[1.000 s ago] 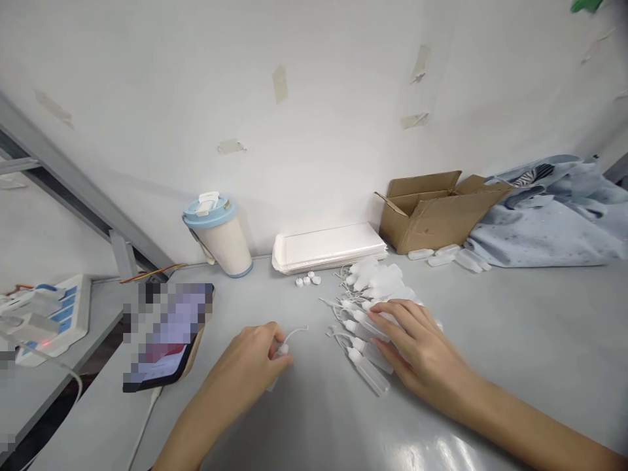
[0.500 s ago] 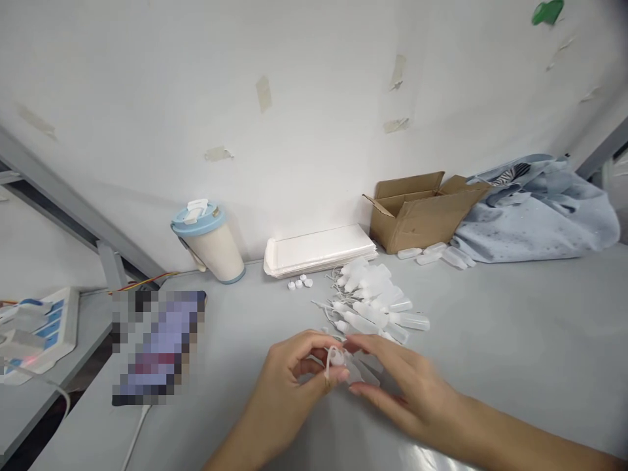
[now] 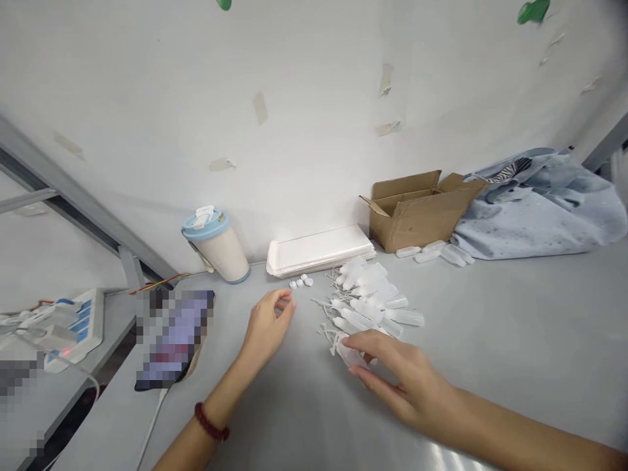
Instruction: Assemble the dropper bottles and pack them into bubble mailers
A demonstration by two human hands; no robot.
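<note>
A small translucent plastic squeeze bottle [image 3: 351, 354] lies between the thumb and fingers of my right hand [image 3: 397, 376], just in front of the pile. Its capped end, with a thin white strap or tube, points left. My left hand [image 3: 267, 322] is apart from it, just short of several small white caps [image 3: 300, 282]. The fingers of that hand are loosely curled, with a gap at the thumb and nothing visible in them. Similar bottles with thin tube-like ends form a pile [image 3: 370, 294] beyond my right hand.
Behind the caps lies a stack of white trays or sheets [image 3: 318, 250]. A cardboard box [image 3: 422, 219], several loose bottles [image 3: 434, 252] and a blue cloth bag [image 3: 544, 216] stand right. Left are a tumbler [image 3: 220, 248], a phone [image 3: 176, 340] and a power strip [image 3: 83, 330].
My left hand has let go of the bottle's capped end and moved left and away toward the caps. My right hand keeps the bottle near the same spot. The view has shifted slightly.
</note>
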